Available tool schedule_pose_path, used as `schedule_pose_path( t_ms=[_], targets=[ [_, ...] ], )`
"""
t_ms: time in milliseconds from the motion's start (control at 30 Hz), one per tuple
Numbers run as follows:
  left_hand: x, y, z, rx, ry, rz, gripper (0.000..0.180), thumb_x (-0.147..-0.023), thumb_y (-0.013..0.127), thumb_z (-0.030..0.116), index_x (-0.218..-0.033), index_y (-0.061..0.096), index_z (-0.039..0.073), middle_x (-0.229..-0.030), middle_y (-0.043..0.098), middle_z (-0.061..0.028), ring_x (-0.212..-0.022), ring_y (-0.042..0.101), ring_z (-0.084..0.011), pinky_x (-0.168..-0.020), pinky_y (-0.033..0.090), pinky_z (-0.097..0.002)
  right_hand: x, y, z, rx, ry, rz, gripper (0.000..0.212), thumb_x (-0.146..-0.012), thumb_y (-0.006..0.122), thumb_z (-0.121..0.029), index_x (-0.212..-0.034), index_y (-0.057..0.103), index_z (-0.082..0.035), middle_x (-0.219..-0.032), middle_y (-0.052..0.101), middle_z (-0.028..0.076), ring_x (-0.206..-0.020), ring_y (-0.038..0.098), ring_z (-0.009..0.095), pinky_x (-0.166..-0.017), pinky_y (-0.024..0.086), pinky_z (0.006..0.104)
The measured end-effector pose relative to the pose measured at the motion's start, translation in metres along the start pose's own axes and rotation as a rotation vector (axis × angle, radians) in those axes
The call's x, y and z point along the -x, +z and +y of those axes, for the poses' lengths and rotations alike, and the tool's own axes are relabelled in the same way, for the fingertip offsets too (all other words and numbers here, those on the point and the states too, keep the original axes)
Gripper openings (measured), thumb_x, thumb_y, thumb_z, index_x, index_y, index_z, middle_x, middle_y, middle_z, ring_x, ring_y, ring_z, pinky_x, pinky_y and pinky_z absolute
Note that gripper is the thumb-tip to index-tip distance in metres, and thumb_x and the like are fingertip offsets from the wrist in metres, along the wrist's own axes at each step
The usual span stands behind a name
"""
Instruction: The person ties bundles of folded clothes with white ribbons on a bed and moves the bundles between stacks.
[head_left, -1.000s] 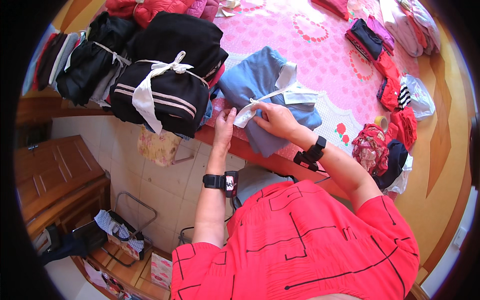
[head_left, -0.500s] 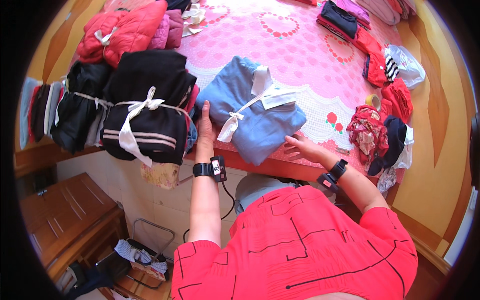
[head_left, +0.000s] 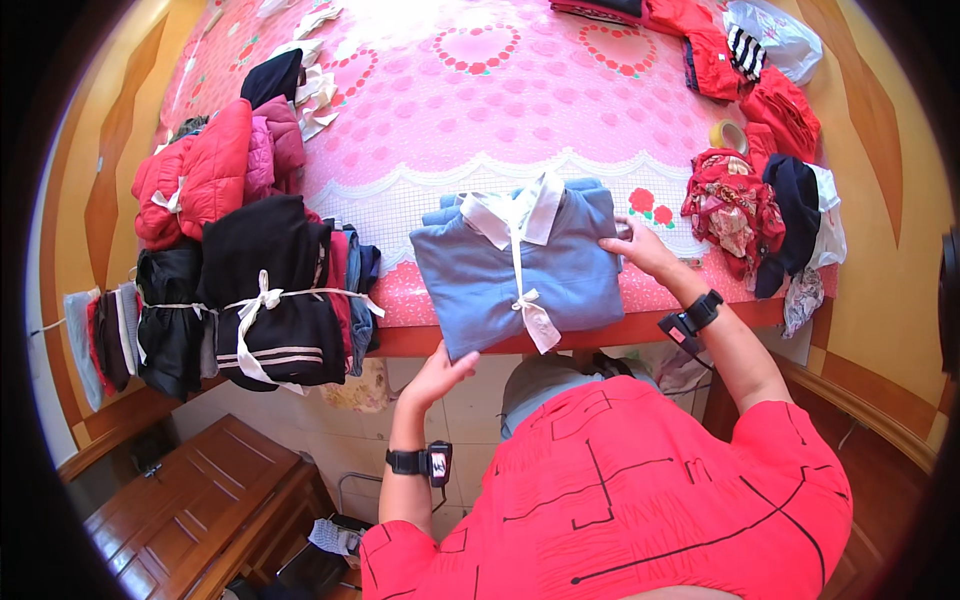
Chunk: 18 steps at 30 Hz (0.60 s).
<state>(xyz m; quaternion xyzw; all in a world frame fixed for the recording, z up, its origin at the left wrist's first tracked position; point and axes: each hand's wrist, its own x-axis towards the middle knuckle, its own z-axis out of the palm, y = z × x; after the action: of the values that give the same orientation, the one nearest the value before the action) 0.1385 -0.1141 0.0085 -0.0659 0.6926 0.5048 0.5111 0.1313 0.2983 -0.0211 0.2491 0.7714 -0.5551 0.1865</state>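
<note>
Nearest us, our left hand point(head_left: 437, 376) is at the table's near edge, thumb and finger spread apart in a loose grip that touches the near-left corner of a folded light-blue cloth bundle point(head_left: 572, 272) with a white collar. That bundle lies along the middle of the near edge, its lower part reaching over it. We judge its binding done: a white cloth strip point(head_left: 517, 255) runs down its front and is knotted, with a loose tail. Our right hand point(head_left: 645, 248) is at the bundle's right side, thumb against the blue cloth; we cannot make out whether this grip has closed on it.

Towards the near-left corner of the pink flower-patterned table point(head_left: 480, 120), a thick black folded bundle point(head_left: 270, 250) with two pale stripes is tied with a white bow, and a shiny black bundle point(head_left: 170, 285) beside it wears a pale tie. Behind them, a puffy red jacket bundle point(head_left: 220, 165) is tied too, so these look finished.

Along the right edge, a crumpled red patterned cloth point(head_left: 735, 205) and dark navy cloth point(head_left: 790, 215) show no tie, nor do the folded red garments point(head_left: 785, 110) farther back; these seem left unbound. Loose white strips point(head_left: 315, 95) lie towards the far-left corner.
</note>
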Motion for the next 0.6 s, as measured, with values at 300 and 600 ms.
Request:
schedule_pose_path(
  t_ms=[300,600],
  targets=[
    [-0.038,-0.004,0.165,-0.721,0.733,0.732,0.016,-0.083,0.063,0.016,-0.088,0.059,0.002,-0.087,0.060,-0.0165,-0.082,0.058,-0.0326,-0.071,0.046,-0.0396,-0.006,0.058,-0.122,0.465,-0.972,0.373,0.048,-0.079,0.067,-0.024,-0.120,0.053,-0.005,-0.116,0.058,0.015,-0.111,0.053,0.031,-0.098,0.039,0.0418],
    [-0.156,-0.001,0.147,-0.988,0.909,0.582,0.031,-0.077,0.068,0.019,-0.104,0.059,0.006,-0.101,0.057,-0.0148,-0.100,0.052,-0.0339,-0.088,0.041,-0.0417,-0.069,0.074,-0.086,0.840,-0.717,0.152,0.033,-0.078,0.062,-0.021,-0.110,0.060,-0.010,-0.109,0.060,0.010,-0.110,0.053,0.028,-0.095,0.041,0.0431]
  ],
)
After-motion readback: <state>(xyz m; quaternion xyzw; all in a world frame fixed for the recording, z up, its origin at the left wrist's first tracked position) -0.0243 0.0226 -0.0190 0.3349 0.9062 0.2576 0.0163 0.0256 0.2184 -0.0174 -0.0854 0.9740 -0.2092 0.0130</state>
